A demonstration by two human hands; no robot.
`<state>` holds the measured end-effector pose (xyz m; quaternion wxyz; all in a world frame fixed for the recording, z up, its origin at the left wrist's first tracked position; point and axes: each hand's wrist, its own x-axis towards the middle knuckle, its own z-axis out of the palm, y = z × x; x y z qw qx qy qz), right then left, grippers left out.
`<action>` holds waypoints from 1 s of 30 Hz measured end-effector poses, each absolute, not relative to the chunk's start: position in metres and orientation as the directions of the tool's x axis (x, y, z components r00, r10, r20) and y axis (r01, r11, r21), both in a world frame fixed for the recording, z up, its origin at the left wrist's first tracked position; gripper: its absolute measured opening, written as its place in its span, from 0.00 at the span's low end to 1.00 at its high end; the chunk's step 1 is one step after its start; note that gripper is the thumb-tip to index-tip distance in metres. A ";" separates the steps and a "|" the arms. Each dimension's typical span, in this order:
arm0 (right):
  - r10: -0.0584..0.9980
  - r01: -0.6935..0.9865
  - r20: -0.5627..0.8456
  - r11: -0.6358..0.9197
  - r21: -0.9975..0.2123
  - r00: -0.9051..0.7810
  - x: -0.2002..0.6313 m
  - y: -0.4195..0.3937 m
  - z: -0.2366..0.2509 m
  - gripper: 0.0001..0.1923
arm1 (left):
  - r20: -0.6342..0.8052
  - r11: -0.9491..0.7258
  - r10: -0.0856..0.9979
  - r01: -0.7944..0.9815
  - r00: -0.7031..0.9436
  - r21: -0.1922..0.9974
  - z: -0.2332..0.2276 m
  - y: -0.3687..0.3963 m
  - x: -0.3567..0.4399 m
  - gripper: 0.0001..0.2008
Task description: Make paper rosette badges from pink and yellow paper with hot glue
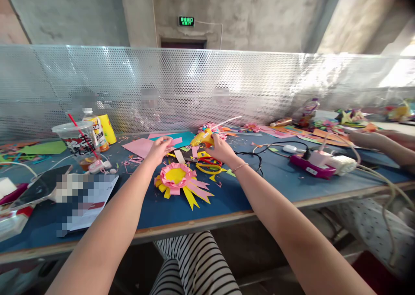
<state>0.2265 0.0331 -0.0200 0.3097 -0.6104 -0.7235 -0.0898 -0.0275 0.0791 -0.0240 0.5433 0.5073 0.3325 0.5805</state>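
My right hand (219, 147) is closed around a yellow hot glue gun (202, 137), with a white glue stick (228, 122) jutting from its back end. Its nozzle points left. To the left, my left hand (160, 150) pinches a small pink paper strip (175, 142) between its fingertips. Below both hands, a pink and yellow paper rosette (175, 176) with forked ribbon tails lies flat on the blue table (223, 199). Red and yellow scissor handles (209, 166) lie beneath my right hand; the blades are partly hidden.
A plastic cup with a red straw (77, 139), a bottle (99, 131) and a phone (45, 182) stand or lie at left. Paper sheets (139, 147) and scraps spread behind. A magenta power strip (311, 166) with cables sits right, near another person's hands (372, 141). A perforated metal screen (181, 79) borders the back.
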 end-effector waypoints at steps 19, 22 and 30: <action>0.705 0.906 0.677 0.401 -0.133 -0.213 0.231 0.048 -0.030 0.16 | 0.181 -0.172 0.977 -0.084 0.113 0.981 -0.033 0.077 -0.017 0.06; 0.712 0.902 0.667 0.409 -0.140 -0.220 0.231 0.047 -0.029 0.16 | 0.165 -0.157 0.981 -0.088 0.098 0.984 -0.032 0.077 -0.018 0.06; 0.734 0.898 0.636 0.415 -0.144 -0.237 0.229 0.044 -0.026 0.14 | 0.137 -0.127 0.986 -0.107 0.092 0.986 -0.030 0.075 -0.017 0.07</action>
